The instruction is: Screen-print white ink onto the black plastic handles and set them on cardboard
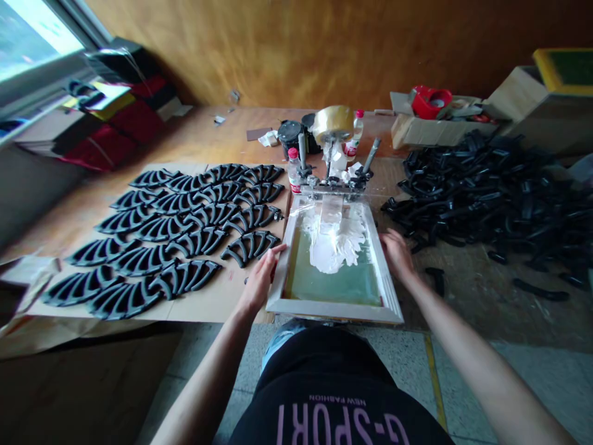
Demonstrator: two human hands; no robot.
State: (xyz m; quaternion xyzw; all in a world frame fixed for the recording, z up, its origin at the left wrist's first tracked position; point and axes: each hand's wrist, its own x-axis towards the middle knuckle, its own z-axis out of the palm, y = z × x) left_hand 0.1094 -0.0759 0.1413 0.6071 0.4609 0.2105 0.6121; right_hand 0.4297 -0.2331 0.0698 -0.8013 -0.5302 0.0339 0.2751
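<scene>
A silk-screen frame (334, 309) with a pale rim and green mesh lies in front of me, clamped at its far end to a metal hinge fixture (331, 185). White ink (336, 247) is spread thickly over the far half of the mesh, and a squeegee (332, 213) stands in it. My left hand (262, 278) grips the left rim, index finger along the edge. On the opposite rim, my right hand (397, 252) has its fingers closed at the side. Parts of the fingers on both hands are hidden by the frame.
Curved black plastic parts (148, 225) lie in fanned rows on cardboard to the left. A heap of similar black parts (477, 191) covers the right side. Behind the fixture stand bottles (293, 170), black tubs (290, 137) and a tape roll (333, 123). An open carton (417, 130) holds red tape.
</scene>
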